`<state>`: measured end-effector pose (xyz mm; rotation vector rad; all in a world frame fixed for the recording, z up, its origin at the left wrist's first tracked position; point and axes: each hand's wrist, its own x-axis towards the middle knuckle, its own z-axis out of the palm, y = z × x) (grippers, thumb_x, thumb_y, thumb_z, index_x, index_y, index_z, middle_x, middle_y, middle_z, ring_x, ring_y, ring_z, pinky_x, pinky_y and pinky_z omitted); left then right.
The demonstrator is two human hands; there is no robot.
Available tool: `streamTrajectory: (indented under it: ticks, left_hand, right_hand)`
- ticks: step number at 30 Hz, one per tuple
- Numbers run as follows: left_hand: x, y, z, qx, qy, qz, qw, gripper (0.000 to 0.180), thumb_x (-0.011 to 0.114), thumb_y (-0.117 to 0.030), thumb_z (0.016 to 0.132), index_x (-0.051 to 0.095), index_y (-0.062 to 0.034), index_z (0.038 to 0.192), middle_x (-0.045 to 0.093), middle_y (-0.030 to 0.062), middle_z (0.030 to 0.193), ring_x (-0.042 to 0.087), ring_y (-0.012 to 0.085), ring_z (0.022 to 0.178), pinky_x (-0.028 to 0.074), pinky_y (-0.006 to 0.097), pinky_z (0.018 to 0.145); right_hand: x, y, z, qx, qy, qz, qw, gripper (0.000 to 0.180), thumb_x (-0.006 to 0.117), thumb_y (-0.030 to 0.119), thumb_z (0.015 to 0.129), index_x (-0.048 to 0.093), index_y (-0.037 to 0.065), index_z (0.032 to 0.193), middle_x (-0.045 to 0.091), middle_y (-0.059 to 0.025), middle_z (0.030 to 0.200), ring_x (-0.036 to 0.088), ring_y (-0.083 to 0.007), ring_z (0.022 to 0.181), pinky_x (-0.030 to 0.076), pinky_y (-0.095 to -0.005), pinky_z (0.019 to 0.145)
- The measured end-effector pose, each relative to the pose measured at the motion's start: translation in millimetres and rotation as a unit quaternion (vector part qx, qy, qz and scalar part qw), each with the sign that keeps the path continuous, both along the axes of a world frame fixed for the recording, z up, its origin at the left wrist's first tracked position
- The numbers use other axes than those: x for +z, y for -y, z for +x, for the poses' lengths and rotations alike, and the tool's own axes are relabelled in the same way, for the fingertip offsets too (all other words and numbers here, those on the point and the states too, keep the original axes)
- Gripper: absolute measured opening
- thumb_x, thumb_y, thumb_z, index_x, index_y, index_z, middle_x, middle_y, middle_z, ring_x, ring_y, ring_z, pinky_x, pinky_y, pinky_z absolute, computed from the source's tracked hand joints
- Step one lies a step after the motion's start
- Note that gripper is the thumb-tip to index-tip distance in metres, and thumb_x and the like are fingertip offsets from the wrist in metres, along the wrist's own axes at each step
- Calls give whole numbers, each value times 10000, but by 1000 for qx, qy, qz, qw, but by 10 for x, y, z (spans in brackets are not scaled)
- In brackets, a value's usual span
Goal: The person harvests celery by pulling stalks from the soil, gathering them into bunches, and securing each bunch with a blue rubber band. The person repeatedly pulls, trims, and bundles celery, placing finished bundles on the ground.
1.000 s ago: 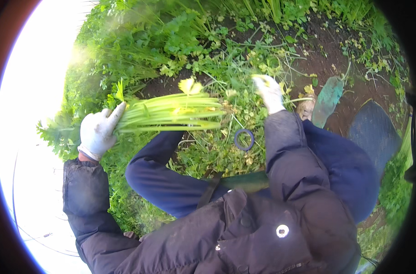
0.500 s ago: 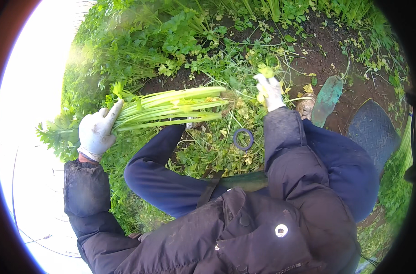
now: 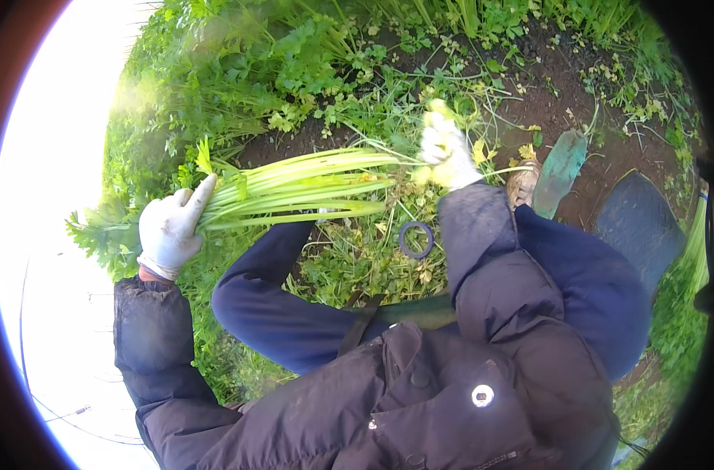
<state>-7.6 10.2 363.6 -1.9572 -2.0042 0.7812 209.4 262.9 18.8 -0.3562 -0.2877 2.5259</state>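
The left hand [image 3: 169,227], in a white knitted glove, is closed around a bunch of long, pale green, leafy-topped stalks [image 3: 302,184] at its leafy end. The bunch is held nearly level in front of the body, its leaves to the left of the hand and its cut or root ends pointing right.

The right hand [image 3: 448,153], also white-gloved, is raised just beyond those ends with its fingers bent. Yellow-green leaf pieces [image 3: 437,110] show at the fingers; blur makes it impossible to tell whether the hand grips them.

Below the stalk ends, a dark purple-blue ring like a roll of tape [image 3: 415,240] lies near the bent legs in dark blue trousers [image 3: 282,309], on a litter of green and yellowing trimmings [image 3: 341,270]. To the right, a flat, scuffed green object [image 3: 563,174] lies near a dark grey, rounded sheet [image 3: 639,227] on brown soil [image 3: 553,78]. Dense green leafy plants [image 3: 239,86] fill the upper left.
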Motion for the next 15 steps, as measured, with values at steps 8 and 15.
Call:
streamTrajectory:
  ticks: [8, 15]
  left_hand:
    - [-195, -219, 193, -81, -14, -73, 994, 752, 648, -95, 747, 516, -224, 1476, 583, 7, 885, 591, 209, 680, 457, 362, 595]
    - [-304, -444, 371, -91, 37, -88, 991, 899, 727, -86, 662, 473, -209, 1516, 651, 56, 1149, 653, 226, 799, 496, 378, 673]
  right_hand:
    - [451, 423, -370, 15, 149, 553, 820, 676, 768, 501, 839, 609, 68, 1333, 658, -163, 1253, 610, -292, 1200, 461, -391, 1055]
    - [840, 591, -366, 74, 60, 253, 963, 204, 630, 258, 1007, 713, 79, 1060, 717, -33, 909, 674, -134, 749, 558, -267, 686]
